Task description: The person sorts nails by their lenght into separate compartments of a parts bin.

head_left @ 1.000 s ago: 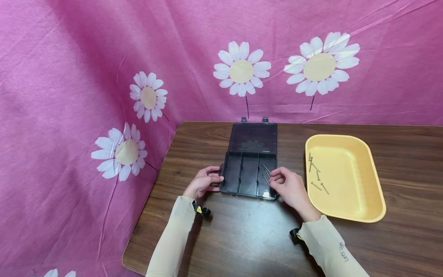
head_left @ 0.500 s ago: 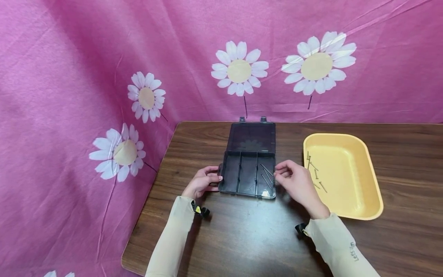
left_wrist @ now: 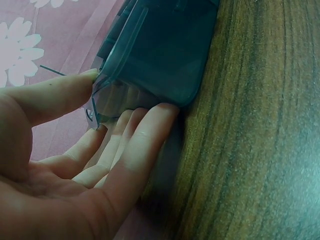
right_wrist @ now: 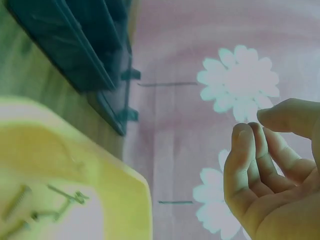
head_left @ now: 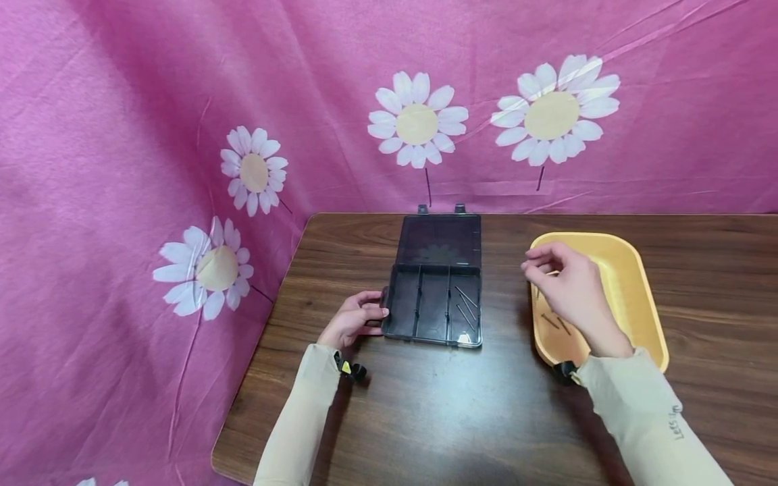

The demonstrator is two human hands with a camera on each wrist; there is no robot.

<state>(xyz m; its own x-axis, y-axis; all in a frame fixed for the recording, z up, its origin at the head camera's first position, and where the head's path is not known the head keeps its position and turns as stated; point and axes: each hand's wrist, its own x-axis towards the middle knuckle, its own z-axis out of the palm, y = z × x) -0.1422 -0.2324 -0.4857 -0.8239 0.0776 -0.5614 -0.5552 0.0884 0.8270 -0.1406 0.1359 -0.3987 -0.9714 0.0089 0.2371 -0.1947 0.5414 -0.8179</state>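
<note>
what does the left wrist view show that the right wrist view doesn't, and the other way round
Only the left wrist view shows the left grip, its thumb and fingers on one end of the dark box.

Only the right wrist view shows the yellow tray, the metal fasteners lying in it, and the right grip, with nothing visibly held.

Both show part of the dark box, the wooden table, and the pink cloth with white flowers.
</note>
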